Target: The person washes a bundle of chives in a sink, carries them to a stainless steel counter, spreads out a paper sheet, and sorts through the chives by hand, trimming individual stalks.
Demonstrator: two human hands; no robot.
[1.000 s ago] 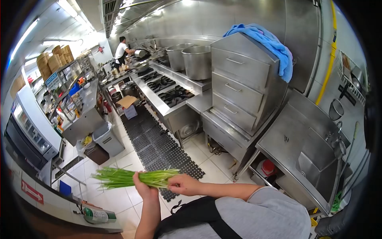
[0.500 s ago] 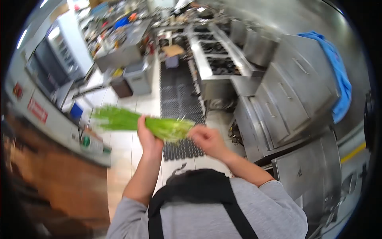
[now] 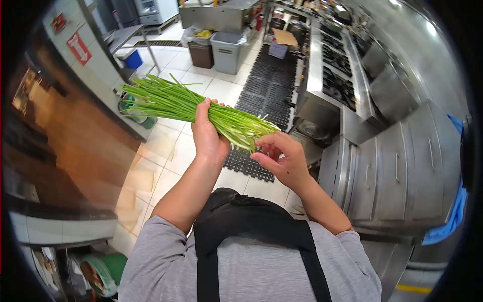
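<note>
A bunch of chives (image 3: 171,98) lies slanting across my front, its green tips at the upper left and its pale cut ends at the lower right. My left hand (image 3: 209,133) is closed around the middle of the bunch from below, thumb on top. At the pale ends is my right hand (image 3: 284,156), with fingers curled and the thumb apart from them. Its fingertips meet or overlap the lowest stalks; whether they touch is hard to tell.
A black rubber mat (image 3: 269,75) runs along the white tiled floor beside the stove (image 3: 314,70). Steel drawers (image 3: 397,171) stand at right. Ahead are a grey bin (image 3: 226,53) and a brown bin (image 3: 201,54). A green bucket (image 3: 108,272) is at lower left, near a brown-floored opening (image 3: 90,151).
The view has tilted down and turned left, and the blur has cleared. My left hand keeps its hold on the chives. My right hand's fingers have parted from the thumb.
</note>
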